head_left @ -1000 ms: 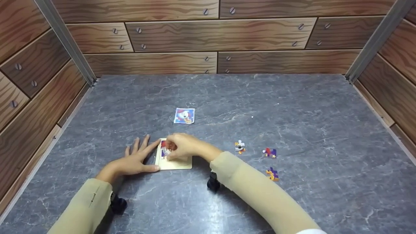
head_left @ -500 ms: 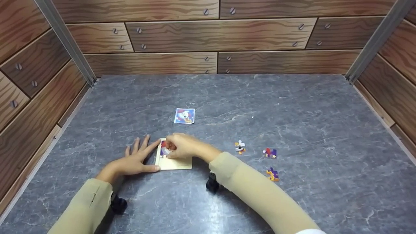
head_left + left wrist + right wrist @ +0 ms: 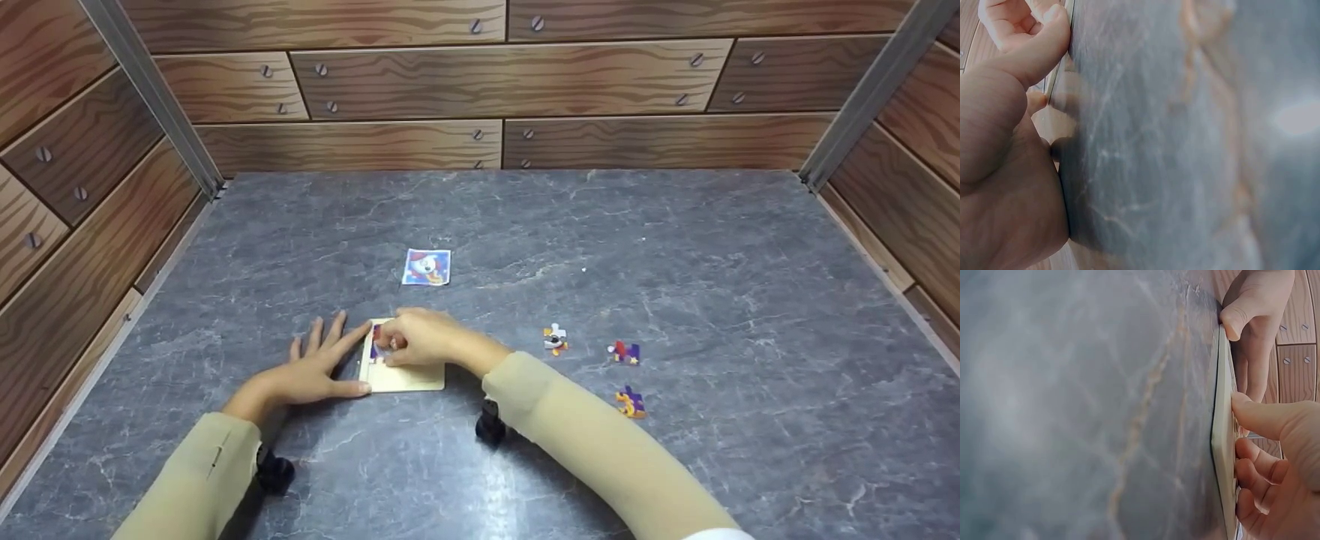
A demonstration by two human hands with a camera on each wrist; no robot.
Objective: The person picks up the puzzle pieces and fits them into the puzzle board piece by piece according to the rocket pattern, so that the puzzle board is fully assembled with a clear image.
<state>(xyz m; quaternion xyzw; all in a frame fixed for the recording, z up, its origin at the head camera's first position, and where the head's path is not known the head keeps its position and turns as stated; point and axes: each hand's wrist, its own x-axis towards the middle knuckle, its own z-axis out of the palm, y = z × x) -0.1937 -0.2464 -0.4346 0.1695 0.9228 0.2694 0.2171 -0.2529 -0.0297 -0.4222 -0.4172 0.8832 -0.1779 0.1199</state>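
Observation:
A cream puzzle tray [image 3: 420,379] lies flat on the table, with purple and red jigsaw pieces in its far left part. My left hand [image 3: 311,371] rests beside it, fingers spread, thumb and index fingertip touching its left edge. Over the tray, my right hand [image 3: 424,337] has its fingers curled and pinches a puzzle piece, mostly hidden under them. In the right wrist view the right thumb [image 3: 1264,417] and bent fingertips touch the tray's top side. The left wrist view shows the left thumb [image 3: 1044,50] against the tray's edge.
Three loose puzzle pieces lie to the right: a white and orange piece [image 3: 555,340], a red and purple piece [image 3: 625,352] and an orange and purple piece [image 3: 631,403]. A small picture card [image 3: 427,268] lies beyond the tray. Wood-patterned walls [image 3: 510,82] enclose the table.
The right fingers have shifted slightly over the far left part of the tray, and the piece under them has moved a little. The left hand and the loose pieces stay put.

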